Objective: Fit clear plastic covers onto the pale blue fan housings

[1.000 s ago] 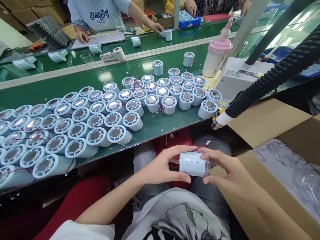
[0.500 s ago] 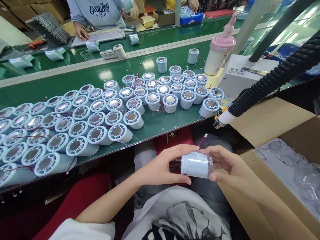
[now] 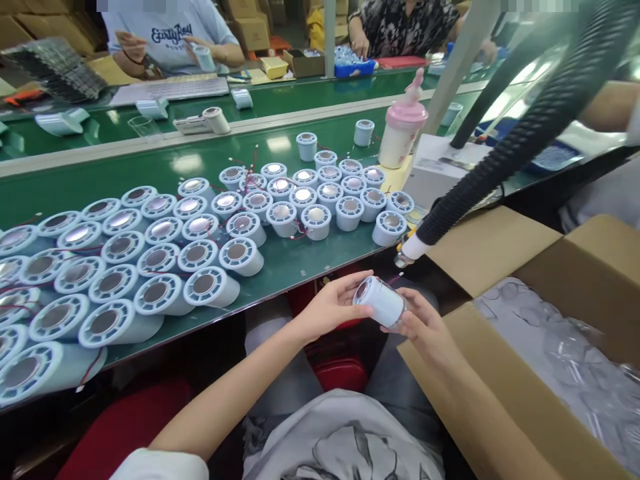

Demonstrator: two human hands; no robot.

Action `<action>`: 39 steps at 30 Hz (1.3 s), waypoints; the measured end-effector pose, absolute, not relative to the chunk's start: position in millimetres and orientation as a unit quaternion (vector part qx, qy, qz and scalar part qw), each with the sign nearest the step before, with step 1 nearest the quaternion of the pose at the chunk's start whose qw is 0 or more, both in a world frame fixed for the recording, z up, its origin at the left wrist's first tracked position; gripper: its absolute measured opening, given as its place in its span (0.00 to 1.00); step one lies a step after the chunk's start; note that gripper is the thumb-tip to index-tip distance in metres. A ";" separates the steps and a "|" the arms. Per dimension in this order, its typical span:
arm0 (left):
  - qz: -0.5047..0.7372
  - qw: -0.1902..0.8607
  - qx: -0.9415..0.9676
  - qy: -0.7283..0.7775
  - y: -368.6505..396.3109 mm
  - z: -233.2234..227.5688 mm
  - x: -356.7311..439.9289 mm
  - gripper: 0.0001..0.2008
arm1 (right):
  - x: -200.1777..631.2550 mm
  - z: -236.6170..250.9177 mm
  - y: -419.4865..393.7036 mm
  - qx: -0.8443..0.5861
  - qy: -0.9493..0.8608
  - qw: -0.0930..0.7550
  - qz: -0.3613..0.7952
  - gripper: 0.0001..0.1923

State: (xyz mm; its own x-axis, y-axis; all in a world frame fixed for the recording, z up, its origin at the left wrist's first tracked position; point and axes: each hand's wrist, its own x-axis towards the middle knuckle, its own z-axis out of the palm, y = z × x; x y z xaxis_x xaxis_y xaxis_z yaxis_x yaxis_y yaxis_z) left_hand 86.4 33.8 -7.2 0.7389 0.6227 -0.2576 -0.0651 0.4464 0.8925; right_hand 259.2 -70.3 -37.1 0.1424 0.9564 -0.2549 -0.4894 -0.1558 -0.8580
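Pale-blue cyl. unit (image 3: 381, 300) tilted, round face toward table, held above lap

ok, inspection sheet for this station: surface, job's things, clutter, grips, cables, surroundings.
Surface: green belt, crowded on its left and middle.
Job's things: one pale blue cylinder held over the lap; rows of like units on the belt.
Clutter: pink bottle, white box.
Grips: left hand and right hand both on the cylinder.
Cables: red leads among the units; black ribbed hose.
Surroundings: open carton at right; other people across the line.
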 end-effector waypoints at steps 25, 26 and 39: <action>0.208 0.793 0.485 0.305 63.8 -2.3 103.8 0.27 | 256.8 -45.0 -41.7 -0.443 -0.211 0.638 0.593 0.26; 0.207 0.794 0.483 0.305 60.8 -0.5 100.3 0.28 | 255.8 -41.0 -44.4 -0.445 -0.216 0.633 0.595 0.26; 0.166 0.773 0.561 0.246 19.1 27.0 52.8 0.32 | 252.6 -0.2 -83.3 -0.436 -0.398 0.528 0.610 0.21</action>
State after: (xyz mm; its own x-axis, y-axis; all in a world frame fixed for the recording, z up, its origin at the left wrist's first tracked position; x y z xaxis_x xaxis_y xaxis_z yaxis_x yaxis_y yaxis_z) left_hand 52.8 19.1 27.0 0.8236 0.5331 -0.1936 0.0185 0.3158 0.9486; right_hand 252.6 -83.3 -0.2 -0.0620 0.9918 -0.1119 -0.2965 -0.1254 -0.9468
